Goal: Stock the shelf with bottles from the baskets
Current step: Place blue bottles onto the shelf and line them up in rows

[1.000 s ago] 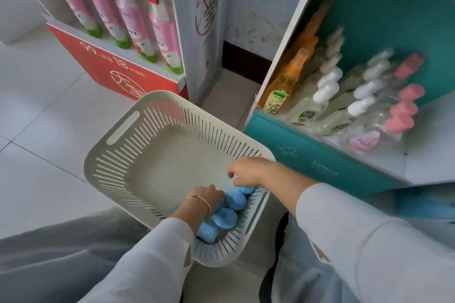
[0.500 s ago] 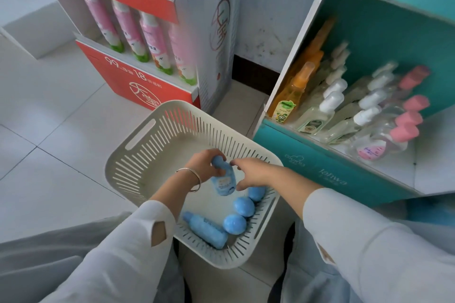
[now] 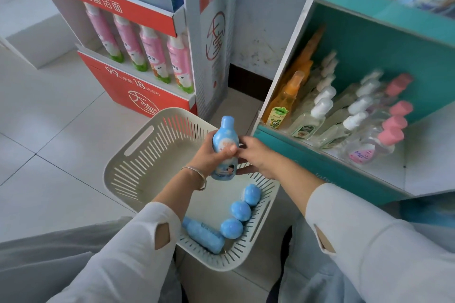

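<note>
One head-worn view, looking forward and steeply down from close above the basket (image 3: 138,174) — floor (image 3: 49,118) to the left, teal shelf (image 3: 320,167) to the right.

Cannot read the small print on the bottle (image 3: 225,141); cannot see the lying bottle's (image 3: 205,236) far end under the sleeve (image 3: 138,248).

Left hand (image 3: 209,155) went from buried among the bottles in the white basket (image 3: 138,140) 1.0 s ago to gripping 1 blue bottle (image 3: 225,145). It raised the bottle upright above the rim, cap up. Right hand (image 3: 256,157) came up with it, fingers extended to the bottle's side. That uncovered 4 blue bottles inside: 3 standing, 1 lying bottle (image 3: 203,235).
</note>
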### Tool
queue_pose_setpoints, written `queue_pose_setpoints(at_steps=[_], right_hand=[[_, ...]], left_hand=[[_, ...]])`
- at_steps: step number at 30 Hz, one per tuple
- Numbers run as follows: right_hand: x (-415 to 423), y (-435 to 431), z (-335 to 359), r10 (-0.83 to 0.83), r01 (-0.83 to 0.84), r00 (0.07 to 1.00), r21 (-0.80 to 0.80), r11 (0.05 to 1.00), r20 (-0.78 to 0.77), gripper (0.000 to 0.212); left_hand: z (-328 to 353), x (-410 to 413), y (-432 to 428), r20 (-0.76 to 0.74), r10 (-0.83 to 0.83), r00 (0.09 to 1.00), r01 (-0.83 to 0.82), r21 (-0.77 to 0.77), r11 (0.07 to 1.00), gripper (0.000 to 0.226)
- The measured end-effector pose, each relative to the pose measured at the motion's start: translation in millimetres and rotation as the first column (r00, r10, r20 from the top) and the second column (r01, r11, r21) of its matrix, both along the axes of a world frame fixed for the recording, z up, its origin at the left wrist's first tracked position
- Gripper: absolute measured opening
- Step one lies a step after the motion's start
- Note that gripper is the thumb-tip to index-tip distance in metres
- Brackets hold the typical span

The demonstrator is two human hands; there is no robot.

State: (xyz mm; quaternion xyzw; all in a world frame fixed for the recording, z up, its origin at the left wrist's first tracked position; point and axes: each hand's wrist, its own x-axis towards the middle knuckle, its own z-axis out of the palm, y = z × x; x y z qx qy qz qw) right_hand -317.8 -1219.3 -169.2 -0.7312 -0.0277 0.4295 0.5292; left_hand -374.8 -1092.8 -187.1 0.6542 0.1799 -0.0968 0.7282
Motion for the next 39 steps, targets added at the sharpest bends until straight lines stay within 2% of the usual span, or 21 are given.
queue_pose_setpoints(at_steps=[3,5,9,13,15,19,22,24,31,35,39], right_hand=[[-3.1,-7.0,2.3,0.046,-0.047,0.992,-0.011,0.999,-0.115,0.029],[-5.7,-8.7,5.7,0.037,-0.041,0.990,-0.024,0.999,-0.137,0.028],[-2.6,-7.0,22.0,-0.103,0.105,0.994,-0.085,0.991,0.031,0.030],[-1.7,-8.9,53.8,-0.109,0.123,0.981,-0.077,0.989,0.162,0.025],[-6.8,-11.2,80.0,-0.088,0.100,0.977,-0.052,0.994,0.195,0.026],[-16.7,-22.4,138.7,-0.138,0.127,0.950,0.059,0.990,0.280,0.028],[-20.7,-40.7,184.9,-0.194,0.153,0.919,0.145,0.978,0.343,0.026],[-23.4,-57.5,215.4,-0.230,0.163,0.896,0.200,0.966,0.381,0.025],[-39.8,-146.8,295.3,-0.360,0.213,0.812,0.341,0.916,0.459,0.016],[-46.5,-207.0,322.8,-0.438,0.269,0.739,0.372,0.888,0.512,0.014],[-52.5,-259.6,344.8,-0.498,0.325,0.673,0.386,0.863,0.546,0.014]], left_hand=[[-7.1,-6.6,2.4,-0.088,-0.093,0.992,0.088,-0.057,0.994,0.072],[-7.2,-8.5,4.1,-0.118,-0.112,0.987,0.108,-0.041,0.993,0.053],[11.2,-7.4,3.8,-0.122,-0.093,0.988,0.112,0.161,0.981,0.042],[53.0,-6.3,-2.9,-0.032,0.043,0.999,-0.037,0.175,0.984,0.025],[80.0,-4.9,-6.8,0.039,0.111,0.993,-0.116,0.183,0.976,0.024],[142.1,-5.4,-24.5,0.150,0.195,0.969,-0.215,0.127,0.968,0.041],[187.5,-5.5,-46.5,0.257,0.211,0.943,-0.243,0.102,0.965,0.029],[217.8,-7.3,-65.1,0.312,0.206,0.928,-0.240,0.074,0.968,0.028],[302.2,-9.4,-144.3,0.453,0.064,0.889,-0.107,0.070,0.992,0.032],[332.1,-3.5,-203.0,0.520,-0.061,0.852,-0.012,0.135,0.991,0.031],[348.8,6.8,-258.0,0.605,-0.124,0.787,-0.006,0.208,0.978,0.029]])
